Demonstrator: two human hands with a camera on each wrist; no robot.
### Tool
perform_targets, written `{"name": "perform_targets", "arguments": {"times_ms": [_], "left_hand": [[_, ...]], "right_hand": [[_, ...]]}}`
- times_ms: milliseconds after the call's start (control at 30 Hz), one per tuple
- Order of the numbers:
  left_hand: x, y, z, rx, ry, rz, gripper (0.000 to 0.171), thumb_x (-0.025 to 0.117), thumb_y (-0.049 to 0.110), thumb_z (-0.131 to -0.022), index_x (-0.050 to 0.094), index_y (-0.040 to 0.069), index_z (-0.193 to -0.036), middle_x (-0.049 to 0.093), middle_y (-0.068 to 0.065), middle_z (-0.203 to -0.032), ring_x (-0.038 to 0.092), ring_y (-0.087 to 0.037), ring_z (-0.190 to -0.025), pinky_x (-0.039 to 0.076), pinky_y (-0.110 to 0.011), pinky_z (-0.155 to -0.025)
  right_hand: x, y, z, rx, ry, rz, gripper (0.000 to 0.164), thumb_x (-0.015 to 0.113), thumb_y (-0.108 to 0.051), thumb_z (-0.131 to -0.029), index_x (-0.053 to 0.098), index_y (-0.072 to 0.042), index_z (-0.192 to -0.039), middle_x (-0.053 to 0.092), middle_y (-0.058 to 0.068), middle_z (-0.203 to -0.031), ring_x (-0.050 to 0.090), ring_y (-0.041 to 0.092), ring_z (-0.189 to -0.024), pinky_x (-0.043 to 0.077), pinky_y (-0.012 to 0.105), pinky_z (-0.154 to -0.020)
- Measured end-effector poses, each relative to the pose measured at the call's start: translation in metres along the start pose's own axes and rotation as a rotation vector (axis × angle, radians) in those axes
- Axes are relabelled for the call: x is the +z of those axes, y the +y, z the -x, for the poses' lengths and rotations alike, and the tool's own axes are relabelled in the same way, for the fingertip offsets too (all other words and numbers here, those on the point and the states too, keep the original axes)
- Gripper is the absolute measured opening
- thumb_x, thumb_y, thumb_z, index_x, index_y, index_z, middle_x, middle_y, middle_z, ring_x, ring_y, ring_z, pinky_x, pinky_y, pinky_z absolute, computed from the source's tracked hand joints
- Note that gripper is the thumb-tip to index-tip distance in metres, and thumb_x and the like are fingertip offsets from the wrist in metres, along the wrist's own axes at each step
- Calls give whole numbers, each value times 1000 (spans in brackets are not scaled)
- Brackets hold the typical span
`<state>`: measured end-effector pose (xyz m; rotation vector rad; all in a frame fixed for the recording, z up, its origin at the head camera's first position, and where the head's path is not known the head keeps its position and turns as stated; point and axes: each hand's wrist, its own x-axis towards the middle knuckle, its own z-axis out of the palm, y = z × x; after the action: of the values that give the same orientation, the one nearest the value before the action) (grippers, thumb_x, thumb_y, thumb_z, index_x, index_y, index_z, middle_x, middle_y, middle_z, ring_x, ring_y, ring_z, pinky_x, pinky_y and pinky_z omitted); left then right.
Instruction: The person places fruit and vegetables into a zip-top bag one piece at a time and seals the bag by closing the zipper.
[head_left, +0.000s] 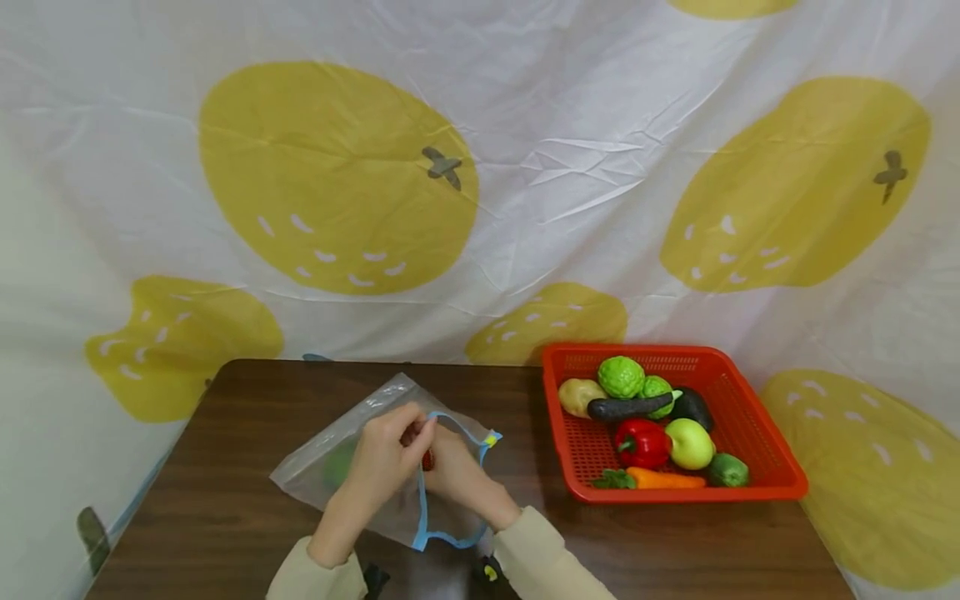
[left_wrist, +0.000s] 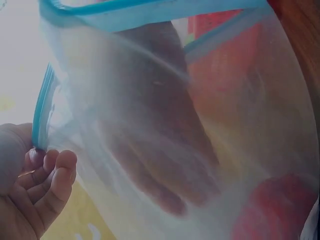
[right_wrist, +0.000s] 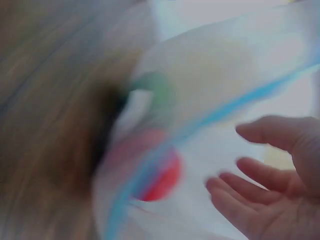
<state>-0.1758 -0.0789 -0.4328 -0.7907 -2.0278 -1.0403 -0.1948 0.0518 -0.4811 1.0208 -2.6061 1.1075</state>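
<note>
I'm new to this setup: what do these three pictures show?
No machine: a person's bare hands. One picture comes from a head camera looking forward and down; the others from a camera on each wrist. On the brown table are a clear bag and a red basket of vegetables and fruit. The left hand pinches the bag's blue rim; the right hand is inside its mouth, holding nothing. A red thing and a green thing are also inside.

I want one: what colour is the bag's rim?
A blue rim, clearest in the left wrist view.
</note>
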Motion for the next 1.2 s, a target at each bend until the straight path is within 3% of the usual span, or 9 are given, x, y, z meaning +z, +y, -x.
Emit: {"name": "perform_targets", "arguments": {"times_ms": [133,200,267,467,600,733,867,1200], "left_hand": [[0,-1,-2,-33,5,1,29,67,-11,-72,48,9,-64,44,5,-57,40,-2,-51,33,-12,-45],[0,-2,-3,-37,8,5,30,67,-12,-71,47,9,-63,43,5,-57,40,-1,-50,33,-11,-44],[0,-3,-4,-32,13,11,30,66,-13,-71,47,9,-63,43,5,-57,39,-1,-50,33,-11,-44],[1,-3,-5,-1,25,2,30,66,-12,-71,47,9,-62,44,5,-56,40,-3,-49,33,-12,-44],[2,-3,-3,-2,24,-2,30,66,-11,-70,46,10,-62,44,5,-56,41,-3,-48,33,-12,-44],[3,-2,-3,-12,22,1,30,67,-11,-71,47,10,-62,44,6,-56,41,-3,-49,33,-12,-44],[2,-1,-3,-16,23,-1,30,67,-10,-71,47,10,-62,44,6,-56,41,-3,-49,33,-12,-44],[1,-1,-2,-21,16,-6,30,67,-11,-71,47,10,-62,44,5,-56,41,-3,-49,34,-12,-44]], "right_hand": [[-40,-11,25,65,-113,-277,29,69,-1,-80,60,2,-107,64,16,-99,64,26,-88,52,25,-75],[-64,-12,35,118,-111,-361,27,69,-2,-81,61,1,-107,65,17,-100,65,27,-90,52,26,-77],[-89,-5,42,159,-54,-394,28,70,-3,-81,61,2,-107,65,19,-100,65,28,-89,53,28,-77],[-157,38,51,382,282,-216,35,73,-5,-79,59,3,-111,63,21,-104,62,34,-96,51,40,-85],[-188,64,52,543,358,-65,39,72,-10,-81,57,2,-115,60,22,-109,59,36,-102,48,44,-87],[-205,86,53,633,372,47,43,70,-15,-83,54,3,-118,57,25,-114,57,38,-106,47,47,-88],[-211,106,51,683,366,90,47,69,-14,-83,50,6,-121,54,28,-118,53,40,-110,44,48,-91],[-209,131,53,725,324,125,49,69,-12,-82,50,10,-121,52,30,-118,51,42,-111,42,49,-92]]}}
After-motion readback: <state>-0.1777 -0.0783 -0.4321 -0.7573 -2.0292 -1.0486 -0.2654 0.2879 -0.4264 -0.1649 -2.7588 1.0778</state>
